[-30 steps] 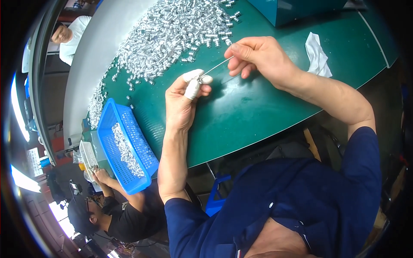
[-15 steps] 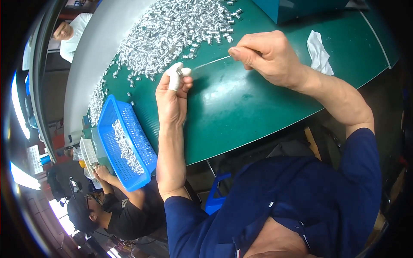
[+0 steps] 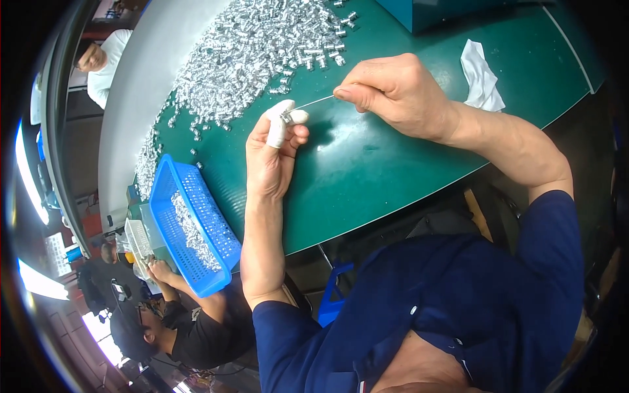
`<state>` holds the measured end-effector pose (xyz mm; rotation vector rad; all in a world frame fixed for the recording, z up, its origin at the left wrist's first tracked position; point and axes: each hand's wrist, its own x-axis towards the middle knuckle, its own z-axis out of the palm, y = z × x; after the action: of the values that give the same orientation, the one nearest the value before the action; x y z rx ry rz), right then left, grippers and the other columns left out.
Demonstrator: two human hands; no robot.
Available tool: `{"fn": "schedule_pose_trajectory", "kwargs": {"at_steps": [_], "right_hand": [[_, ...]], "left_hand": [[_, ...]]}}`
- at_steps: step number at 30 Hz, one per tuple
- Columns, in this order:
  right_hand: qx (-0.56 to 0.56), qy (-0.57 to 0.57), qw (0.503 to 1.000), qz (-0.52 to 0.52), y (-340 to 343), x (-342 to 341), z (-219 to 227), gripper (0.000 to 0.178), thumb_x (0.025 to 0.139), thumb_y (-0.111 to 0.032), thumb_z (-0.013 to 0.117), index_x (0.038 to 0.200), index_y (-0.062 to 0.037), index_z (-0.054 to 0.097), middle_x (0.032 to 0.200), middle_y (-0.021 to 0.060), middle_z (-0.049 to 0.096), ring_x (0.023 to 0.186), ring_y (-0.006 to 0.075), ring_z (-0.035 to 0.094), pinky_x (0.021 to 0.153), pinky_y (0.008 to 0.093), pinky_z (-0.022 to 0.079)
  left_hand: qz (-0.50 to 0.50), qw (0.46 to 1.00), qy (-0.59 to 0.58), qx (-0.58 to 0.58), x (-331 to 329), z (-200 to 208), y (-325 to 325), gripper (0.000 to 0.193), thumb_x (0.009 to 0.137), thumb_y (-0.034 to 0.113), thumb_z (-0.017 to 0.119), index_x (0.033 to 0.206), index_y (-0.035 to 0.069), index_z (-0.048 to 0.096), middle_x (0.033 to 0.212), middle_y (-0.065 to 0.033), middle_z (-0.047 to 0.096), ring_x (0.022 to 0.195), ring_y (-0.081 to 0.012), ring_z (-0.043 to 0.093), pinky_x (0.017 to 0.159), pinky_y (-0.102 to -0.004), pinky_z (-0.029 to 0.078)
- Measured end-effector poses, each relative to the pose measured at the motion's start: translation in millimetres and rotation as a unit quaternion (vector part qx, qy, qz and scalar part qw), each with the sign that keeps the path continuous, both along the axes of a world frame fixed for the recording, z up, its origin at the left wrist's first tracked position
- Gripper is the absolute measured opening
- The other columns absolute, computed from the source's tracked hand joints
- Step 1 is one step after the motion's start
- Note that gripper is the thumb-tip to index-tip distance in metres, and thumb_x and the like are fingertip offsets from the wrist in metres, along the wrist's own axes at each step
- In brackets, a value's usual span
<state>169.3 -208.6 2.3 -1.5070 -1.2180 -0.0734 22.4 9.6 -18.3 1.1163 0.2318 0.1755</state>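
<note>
Right of the basket (image 3: 213, 287), left hand (image 3: 270, 160) has its grip clamped on a metal part (image 3: 286, 118), right hand (image 3: 414, 98) on a thin rod (image 3: 316, 103), which might slip if tilted

A small, silvery metal part (image 3: 285, 118), partly covered, sits pinched in the left hand (image 3: 267, 160). A thin, straight, pale rod (image 3: 317, 103) slants leftward and slightly nearer from the right hand (image 3: 407, 98); whether its left end enters the part is unclear.
</note>
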Motion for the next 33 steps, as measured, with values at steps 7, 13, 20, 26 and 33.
{"fn": "schedule_pose_trajectory", "kwargs": {"at_steps": [7,13,20,26,33], "right_hand": [[-0.013,-0.006,1.0,-0.002,0.2,-1.7,-1.1,0.011,0.091,-0.008,0.069,0.086,0.0016,0.071,0.067,0.0082,0.066,0.058,0.0162,0.061,0.052,0.0291,0.047],[-0.015,-0.023,0.999,-0.016,-0.3,-0.9,-1.6,0.011,0.091,-0.008,0.069,0.086,0.0022,0.07,0.068,0.0084,0.066,0.057,0.0171,0.06,0.051,0.0302,0.047],[-0.024,-0.03,0.999,-0.016,-1.4,-2.1,-0.2,0.011,0.091,-0.007,0.069,0.086,0.0027,0.07,0.068,0.0092,0.066,0.057,0.0165,0.061,0.051,0.0291,0.047],[-0.031,-0.024,0.999,-0.017,-1.7,-1.3,-0.6,0.012,0.092,-0.008,0.069,0.087,0.0026,0.071,0.068,0.0094,0.067,0.057,0.0149,0.063,0.051,0.0267,0.048],[-0.026,-0.019,0.999,-0.018,-1.0,-3.2,-0.6,0.013,0.092,-0.008,0.068,0.085,0.0027,0.07,0.069,0.0094,0.066,0.057,0.0147,0.063,0.051,0.0267,0.048]], "left_hand": [[-0.005,1.0,-0.009,-0.002,-0.1,2.0,-2.3,0.034,0.096,0.016,0.065,0.126,0.0,0.061,0.108,-0.0149,0.07,0.085,-0.0172,0.068,0.076,-0.0278,0.056],[0.001,1.0,-0.001,0.003,0.3,2.1,-3.5,0.033,0.096,0.013,0.065,0.126,-0.001,0.061,0.108,-0.0155,0.07,0.084,-0.0174,0.068,0.076,-0.0275,0.057],[0.011,1.0,0.0,0.015,0.1,4.4,-5.6,0.032,0.096,0.011,0.065,0.125,-0.001,0.062,0.106,-0.0156,0.071,0.084,-0.0174,0.069,0.076,-0.0271,0.058],[0.009,1.0,0.001,0.018,0.6,5.8,-6.2,0.031,0.096,0.011,0.065,0.125,-0.001,0.062,0.105,-0.0155,0.071,0.083,-0.0174,0.069,0.076,-0.0271,0.058],[0.012,1.0,0.012,0.016,-0.7,5.1,-5.3,0.031,0.096,0.011,0.065,0.124,-0.001,0.062,0.106,-0.0154,0.071,0.083,-0.017,0.069,0.075,-0.0269,0.058]]}}
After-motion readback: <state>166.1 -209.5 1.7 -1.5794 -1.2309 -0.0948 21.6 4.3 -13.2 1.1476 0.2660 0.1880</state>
